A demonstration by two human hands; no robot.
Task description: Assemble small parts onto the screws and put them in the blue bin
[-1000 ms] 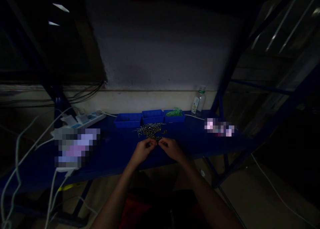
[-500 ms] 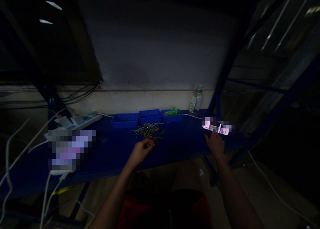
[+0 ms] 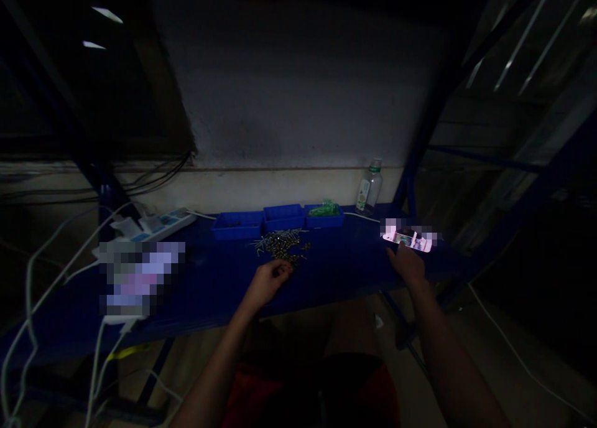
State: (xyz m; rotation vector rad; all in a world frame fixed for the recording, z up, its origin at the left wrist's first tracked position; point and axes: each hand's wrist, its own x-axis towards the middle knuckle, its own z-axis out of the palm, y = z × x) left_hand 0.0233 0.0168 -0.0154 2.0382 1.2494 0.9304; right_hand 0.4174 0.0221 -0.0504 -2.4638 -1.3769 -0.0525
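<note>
On the blue table, a heap of small metal screws or bolts (image 3: pixel 281 244), some bright and some brassy, lies in the middle. My left hand (image 3: pixel 269 280) rests at the heap's near edge, its fingers curled and pressed together. Whatever they may hold is too small and dark to make out. Over to the right, a lit phone (image 3: pixel 422 244) lies with its screen up, partly blurred out. My right hand (image 3: pixel 409 265) reaches to its near edge with the index finger stretched onto the screen and the thumb apart.
Three blue bins (image 3: pixel 283 216) stand along the wall, the right one with a green plastic bag (image 3: pixel 325 209). A clear bottle (image 3: pixel 369 190) is at the back right. At left are a white power strip (image 3: pixel 163 226), cables and a pixelated bright device (image 3: pixel 144 279). Blue frame posts flank the table.
The whole view has shifted a little, so everything appears slightly farther right. My left fingers have moved slightly at the heap; my right hand stays at the phone.
</note>
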